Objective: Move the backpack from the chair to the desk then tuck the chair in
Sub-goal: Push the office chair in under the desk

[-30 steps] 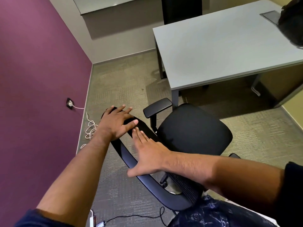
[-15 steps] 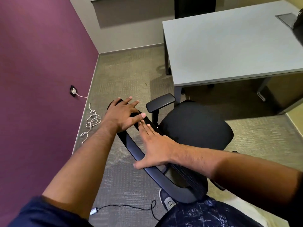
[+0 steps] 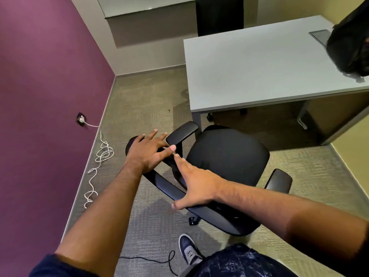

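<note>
Hands are laid flat on the curved top edge of a black office chair's backrest (image 3: 167, 188); the left hand (image 3: 147, 152) is spread wide, fingers extended, palm pressed near the left end of that edge; the right hand (image 3: 196, 186) is also flat, fingers together and straight, thumb splayed over the rim; nothing is pinched or gripped by either. One chair (image 3: 227, 156) is seen with its seat bare, standing on the carpet just outside the near left corner of the desk (image 3: 249, 66); two armrests are counted. One black backpack (image 3: 351, 41) is set at the far right edge of the desk, partly cut off by the frame. One white cable (image 3: 101, 156) lies coiled along the purple wall (image 3: 40, 96); one shoe (image 3: 188, 249) is visible below.
</note>
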Tool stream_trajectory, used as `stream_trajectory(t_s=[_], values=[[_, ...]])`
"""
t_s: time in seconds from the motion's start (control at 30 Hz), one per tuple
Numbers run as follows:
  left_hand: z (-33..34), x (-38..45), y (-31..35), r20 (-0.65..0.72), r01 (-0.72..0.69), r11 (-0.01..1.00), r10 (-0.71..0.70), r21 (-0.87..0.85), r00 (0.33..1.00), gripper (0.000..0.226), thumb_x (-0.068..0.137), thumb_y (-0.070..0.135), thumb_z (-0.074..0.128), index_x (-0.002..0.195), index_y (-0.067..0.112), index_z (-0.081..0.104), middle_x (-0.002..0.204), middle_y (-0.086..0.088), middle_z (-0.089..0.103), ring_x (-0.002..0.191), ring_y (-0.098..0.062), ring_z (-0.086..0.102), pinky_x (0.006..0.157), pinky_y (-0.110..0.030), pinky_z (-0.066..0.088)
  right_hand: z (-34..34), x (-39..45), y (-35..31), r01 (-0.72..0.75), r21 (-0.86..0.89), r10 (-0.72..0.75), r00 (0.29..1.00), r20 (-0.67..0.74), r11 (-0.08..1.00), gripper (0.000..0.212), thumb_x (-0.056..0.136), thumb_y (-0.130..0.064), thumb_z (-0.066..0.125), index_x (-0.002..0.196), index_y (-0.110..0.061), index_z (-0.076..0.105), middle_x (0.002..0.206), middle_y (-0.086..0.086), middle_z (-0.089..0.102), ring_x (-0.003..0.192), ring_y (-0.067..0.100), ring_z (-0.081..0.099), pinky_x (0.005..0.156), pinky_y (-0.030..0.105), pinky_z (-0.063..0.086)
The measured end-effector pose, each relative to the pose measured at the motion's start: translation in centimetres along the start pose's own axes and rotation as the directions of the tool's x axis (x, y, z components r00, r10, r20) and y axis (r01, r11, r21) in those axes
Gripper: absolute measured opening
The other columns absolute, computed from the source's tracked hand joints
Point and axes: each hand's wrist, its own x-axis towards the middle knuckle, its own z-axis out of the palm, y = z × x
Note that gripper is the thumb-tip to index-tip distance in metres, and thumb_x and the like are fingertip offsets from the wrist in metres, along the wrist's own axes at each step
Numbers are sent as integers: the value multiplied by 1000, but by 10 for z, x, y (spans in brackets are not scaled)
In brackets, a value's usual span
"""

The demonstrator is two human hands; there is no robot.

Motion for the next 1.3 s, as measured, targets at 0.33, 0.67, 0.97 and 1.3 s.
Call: stream_trajectory(t_s=[0.33, 0.67, 0.97, 1.3], values=[[11, 19, 90, 33, -156, 988, 156, -18, 987, 95, 85, 82, 16, 157, 26, 43, 169, 9, 25, 157, -7, 11, 125, -41, 15, -48, -52, 76, -6, 50, -1, 991, 132, 999, 131, 66, -75, 76, 163, -22, 4, 166, -2, 30, 143, 16, 41, 114, 24, 30], [11, 16, 135, 249, -589, 801, 551, 108, 796, 134, 59, 102, 25, 164, 19, 22, 173, 6, 10, 159, -11, 9, 126, -43, 20, -58, -79, 108, -248, 13, 244, 959, 142, 969, 109, 49, -83, 78, 139, -31, 44, 128, -17, 59, 121, 12, 57, 98, 25, 41], [24, 27, 175, 252, -646, 759, 611, 86, 751, 145, 59, 96, 59, 165, 11, 8, 174, -3, 3, 159, -16, 10, 127, -41, 23, -77, -112, 121, -310, -8, 308, 942, 134, 951, 124, 49, -81, 76, 152, -22, 42, 147, -5, 57, 131, 14, 55, 114, 39, 41], [33, 36, 235, 81, -655, 755, 655, -29, 751, 139, 61, 91, 64, 164, 12, 14, 172, -4, 17, 158, -18, 17, 124, -44, 27, -96, -175, 159, -540, -17, 541, 841, 23, 841, 142, 37, -102, 63, 159, -35, 32, 161, -10, 42, 145, 14, 43, 120, 39, 33]])
